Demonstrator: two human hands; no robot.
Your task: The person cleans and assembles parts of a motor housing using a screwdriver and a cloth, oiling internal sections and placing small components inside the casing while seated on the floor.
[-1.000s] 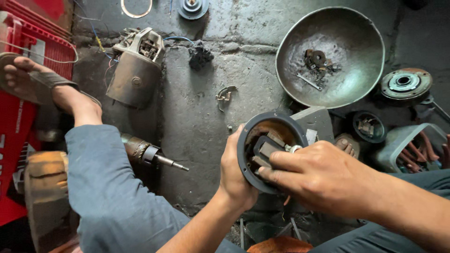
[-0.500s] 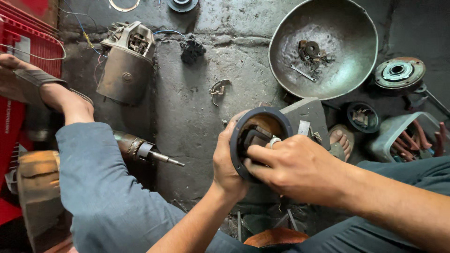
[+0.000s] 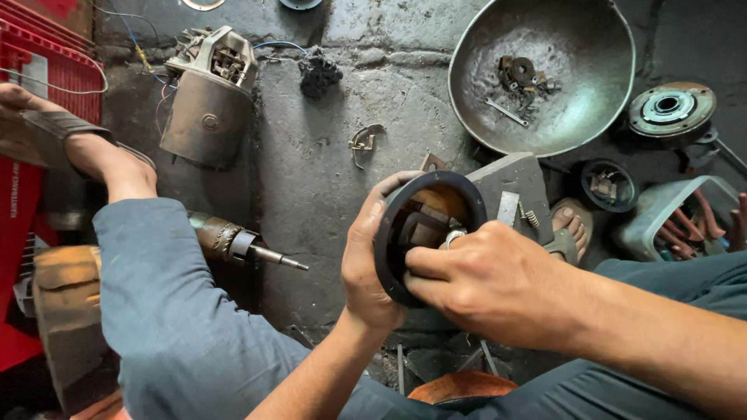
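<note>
View from above of a person sitting on a grimy concrete floor point(image 3: 327, 202), working with bare hands. The left hand point(image 3: 373, 257) grips the outer rim of a dark cylindrical motor housing point(image 3: 426, 225), held up over the lap with its open end facing the camera. The right hand point(image 3: 486, 284) reaches across the opening, its fingers point(image 3: 424, 268) curled into the bore and closed on what looks like a coil or metal shoe inside (the exact part is hidden by the hand). The left fingers are wrapped tight around the housing wall.

The motor appears well stripped down: an armature with its shaft point(image 3: 245, 247) lies separate on the floor by the person's left knee, and a large metal bowl point(image 3: 583, 117) at the top holds loose screws and small parts point(image 3: 520, 78). The housing's inner pieces seem to be still in place, so the work inside it looks unfinished.

Nearby lie a grey starter motor body with wires point(image 3: 206, 97), a round disc-shaped part point(image 3: 671, 109), a small bent clip point(image 3: 364, 141), and a red plastic crate point(image 3: 39, 85) at the left edge. Sandalled feet show at both sides.
</note>
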